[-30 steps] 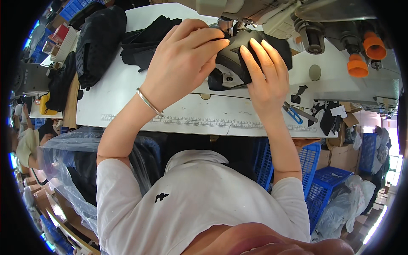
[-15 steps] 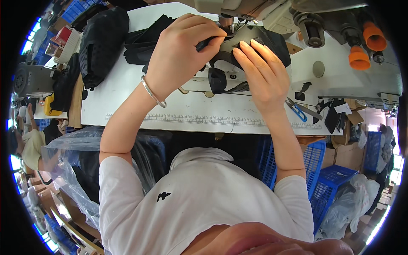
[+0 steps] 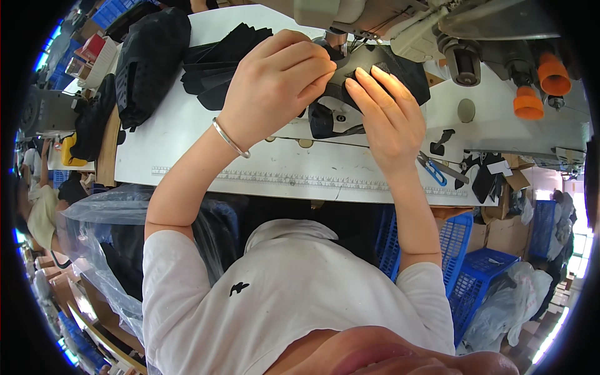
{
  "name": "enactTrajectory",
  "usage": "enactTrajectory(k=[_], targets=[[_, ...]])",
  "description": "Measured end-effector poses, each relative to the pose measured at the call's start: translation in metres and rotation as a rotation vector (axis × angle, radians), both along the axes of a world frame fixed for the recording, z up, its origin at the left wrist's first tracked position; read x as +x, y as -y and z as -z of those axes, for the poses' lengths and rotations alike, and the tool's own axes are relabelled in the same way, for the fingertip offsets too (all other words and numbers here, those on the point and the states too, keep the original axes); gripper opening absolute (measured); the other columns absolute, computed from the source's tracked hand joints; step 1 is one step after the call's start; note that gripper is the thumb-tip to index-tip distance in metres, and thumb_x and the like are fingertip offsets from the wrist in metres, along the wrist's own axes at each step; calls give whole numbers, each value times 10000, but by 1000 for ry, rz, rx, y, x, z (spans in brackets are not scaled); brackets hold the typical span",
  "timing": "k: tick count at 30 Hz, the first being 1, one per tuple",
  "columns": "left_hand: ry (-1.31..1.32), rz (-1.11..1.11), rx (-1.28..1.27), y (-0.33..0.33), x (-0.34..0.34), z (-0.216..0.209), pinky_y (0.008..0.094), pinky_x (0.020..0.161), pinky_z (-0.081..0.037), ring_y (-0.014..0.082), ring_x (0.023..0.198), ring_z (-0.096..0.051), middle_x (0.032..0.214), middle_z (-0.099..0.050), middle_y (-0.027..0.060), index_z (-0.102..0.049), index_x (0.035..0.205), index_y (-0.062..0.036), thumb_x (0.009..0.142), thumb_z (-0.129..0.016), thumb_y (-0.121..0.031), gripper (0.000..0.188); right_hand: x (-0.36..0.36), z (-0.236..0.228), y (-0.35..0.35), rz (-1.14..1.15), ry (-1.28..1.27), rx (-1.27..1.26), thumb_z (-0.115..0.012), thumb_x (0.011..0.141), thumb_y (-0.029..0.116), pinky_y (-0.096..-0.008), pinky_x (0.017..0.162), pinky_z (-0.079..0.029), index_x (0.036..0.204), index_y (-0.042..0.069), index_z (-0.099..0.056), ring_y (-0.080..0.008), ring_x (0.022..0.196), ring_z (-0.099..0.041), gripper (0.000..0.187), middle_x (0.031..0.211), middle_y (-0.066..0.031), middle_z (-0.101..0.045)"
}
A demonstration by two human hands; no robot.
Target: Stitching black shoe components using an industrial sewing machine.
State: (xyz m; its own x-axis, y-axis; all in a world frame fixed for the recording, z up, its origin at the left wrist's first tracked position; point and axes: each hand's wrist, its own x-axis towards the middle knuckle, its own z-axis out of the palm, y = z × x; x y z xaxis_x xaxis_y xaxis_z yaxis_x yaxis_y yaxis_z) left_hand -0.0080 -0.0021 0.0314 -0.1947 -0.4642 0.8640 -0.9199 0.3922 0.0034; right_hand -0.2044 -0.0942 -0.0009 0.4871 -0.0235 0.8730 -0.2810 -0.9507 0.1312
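Observation:
A black-and-grey piece of material (image 3: 403, 65), shaped like a shoe upper, lies beneath the head of a sewing machine (image 3: 369, 15). A black loop of it (image 3: 321, 120) hangs toward me. My left hand (image 3: 281, 81), with a silver bangle at its wrist, is closed in a pinch at the piece's left edge, beside the needle area. What its fingertips hold is hidden. My right hand (image 3: 390, 122) rests on the piece from the right, fingers stretched out and nearly flat. Just left of my left hand, several flat black pieces (image 3: 215, 65) lie fanned out on the white table (image 3: 187, 147).
Blue-handled snips (image 3: 434, 172) and a small black part (image 3: 442, 142) lie right of my right hand. A printed ruler (image 3: 294, 181) runs along the near table edge. Orange cones (image 3: 529, 103) hang at upper right. A bulky black bundle (image 3: 153, 65) sits left; blue crates (image 3: 481, 281) stand below right.
The view has shifted slightly. My left hand has turned a little, and the gap between its thumb and forefinger no longer shows. My right hand stays flat on the piece.

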Motion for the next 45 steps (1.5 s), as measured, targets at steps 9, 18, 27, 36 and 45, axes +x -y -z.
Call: enactTrajectory(k=[9, 18, 27, 36, 45], targets=[[-121, 2, -30, 3, -2, 5, 311, 740, -570, 202, 867, -654, 885, -682, -7, -723, 839, -66, 741, -785, -21, 124, 2, -4, -2, 3, -16, 34, -718, 804, 100, -388, 924, -596, 1047, 100, -792, -231, 1070, -707, 254, 1122, -40, -754], [-128, -83, 8, 3, -16, 7, 329, 740, -569, 246, 873, -656, 908, -704, 29, -750, 890, -41, 754, -791, 23, 156, -4, -9, 14, -29, -50, 82, -706, 761, 87, -356, 937, -585, 1068, 118, -792, -237, 1112, -704, 321, 1132, -33, -755], [-114, -254, -112, 7, -49, 17, 336, 718, -520, 217, 841, -590, 853, -570, 15, -656, 848, -58, 692, -779, -31, 201, -9, -17, 35, -100, -46, 213, -724, 799, 34, -300, 797, -568, 1084, 171, -791, -202, 939, -706, 324, 1134, -8, -769], [-159, -280, -104, 1, -52, 20, 326, 707, -534, 236, 869, -609, 930, -638, 28, -695, 903, -36, 752, -820, -77, 200, -15, -28, 38, -29, -158, 380, -673, 869, -20, -284, 797, -547, 1095, 145, -811, -168, 915, -681, 311, 1178, -4, -772], [-5, -105, -33, -7, -19, 16, 363, 828, -524, 225, 928, -632, 1035, -691, 26, -717, 1001, -55, 766, -774, -95, 245, -26, 5, -9, -72, -45, 506, -724, 920, 192, -415, 1012, -423, 1323, 108, -675, -293, 1129, -544, 415, 1181, -83, -606]])
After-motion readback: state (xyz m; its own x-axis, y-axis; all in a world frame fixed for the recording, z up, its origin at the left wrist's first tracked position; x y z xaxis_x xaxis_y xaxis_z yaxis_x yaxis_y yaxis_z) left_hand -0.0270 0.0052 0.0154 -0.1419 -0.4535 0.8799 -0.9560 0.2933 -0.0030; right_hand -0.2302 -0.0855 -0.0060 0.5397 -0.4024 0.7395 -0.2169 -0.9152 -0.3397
